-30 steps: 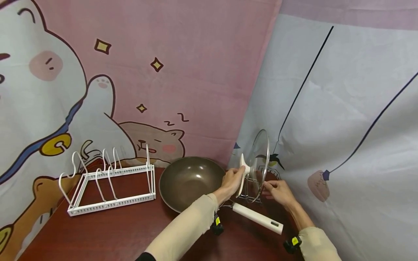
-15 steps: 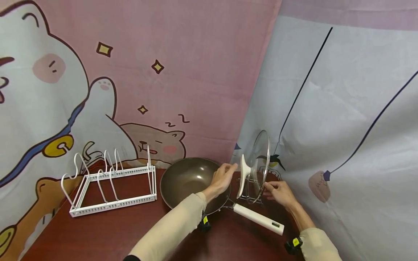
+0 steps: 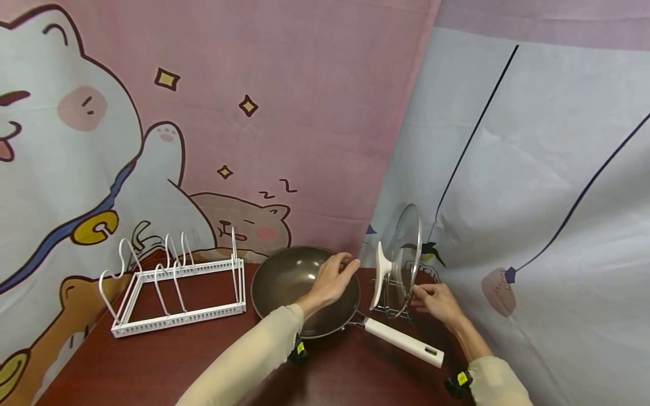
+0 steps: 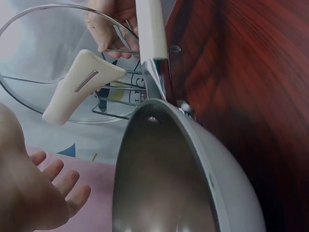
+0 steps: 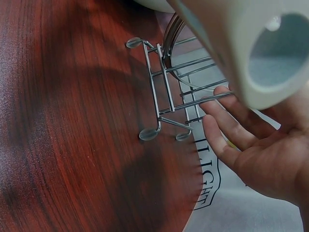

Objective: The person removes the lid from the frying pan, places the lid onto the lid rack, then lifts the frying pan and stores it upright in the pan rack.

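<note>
My left hand (image 3: 330,282) hovers over the brown-grey wok (image 3: 274,296), fingers loosely bent with nothing in them. In the left wrist view those fingers (image 4: 65,183) hang apart from the lid's white handle (image 4: 79,87). A glass lid (image 3: 419,237) with a metal rim stands on edge in a small wire rack (image 5: 152,74), right of the wok. My right hand (image 3: 437,301) is at the lid's lower right side; its thumb and fingers pinch a wire of the rack in the right wrist view. The wok's white handle (image 3: 403,341) points toward the front right.
A white expandable rack (image 3: 178,320) with several upright hoops stands on the left of the dark red table (image 3: 152,366). Pink cartoon cloth (image 3: 325,113) hangs behind, and pale cloth (image 3: 558,225) borders the right side, close to my right hand.
My left hand has let go of the lid's handle and drawn back left over the wok. The lid stays upright in the wire rack, and my right hand has stayed in place.
</note>
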Demonstrator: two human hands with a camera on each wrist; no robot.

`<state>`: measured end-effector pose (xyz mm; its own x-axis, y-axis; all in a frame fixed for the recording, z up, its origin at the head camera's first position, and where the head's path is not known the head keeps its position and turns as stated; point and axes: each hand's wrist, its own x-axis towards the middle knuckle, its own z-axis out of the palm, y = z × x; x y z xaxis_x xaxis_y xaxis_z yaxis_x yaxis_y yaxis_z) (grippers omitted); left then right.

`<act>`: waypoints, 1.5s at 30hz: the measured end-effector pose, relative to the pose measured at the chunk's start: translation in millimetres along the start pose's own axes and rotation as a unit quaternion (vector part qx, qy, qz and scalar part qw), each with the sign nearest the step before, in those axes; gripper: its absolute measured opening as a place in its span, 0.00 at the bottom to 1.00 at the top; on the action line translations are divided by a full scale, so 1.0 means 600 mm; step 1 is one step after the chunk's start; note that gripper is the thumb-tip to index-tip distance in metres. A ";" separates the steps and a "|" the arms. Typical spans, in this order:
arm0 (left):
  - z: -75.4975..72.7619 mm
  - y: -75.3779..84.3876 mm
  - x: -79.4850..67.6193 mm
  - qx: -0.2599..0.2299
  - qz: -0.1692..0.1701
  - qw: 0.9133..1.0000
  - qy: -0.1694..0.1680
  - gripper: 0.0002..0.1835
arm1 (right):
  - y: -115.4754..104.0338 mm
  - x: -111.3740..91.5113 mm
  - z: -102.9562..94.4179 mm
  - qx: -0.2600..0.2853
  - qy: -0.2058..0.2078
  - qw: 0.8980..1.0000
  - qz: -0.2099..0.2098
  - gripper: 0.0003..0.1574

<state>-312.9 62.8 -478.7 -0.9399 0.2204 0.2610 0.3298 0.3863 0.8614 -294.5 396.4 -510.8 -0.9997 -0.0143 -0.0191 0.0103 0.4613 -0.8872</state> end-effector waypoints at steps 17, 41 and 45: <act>-0.060 -0.013 -0.053 0.190 0.096 0.976 -0.040 0.39 | 0.000 0.002 -0.006 0.002 -0.004 1.000 -0.002 0.22; -0.159 -0.093 -0.161 0.323 0.149 0.934 0.009 0.43 | 0.005 0.003 -0.003 0.001 0.004 1.000 0.006 0.23; -0.172 -0.110 -0.180 0.333 0.130 0.934 0.012 0.44 | 0.007 0.005 -0.001 0.005 -0.001 1.000 0.004 0.23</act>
<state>-242.3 -79.2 -518.8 -0.8189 0.3678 0.4406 0.5226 0.7951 0.3078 -297.7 399.0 -514.1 -0.9996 -0.0114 -0.0274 0.0193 0.4528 -0.8914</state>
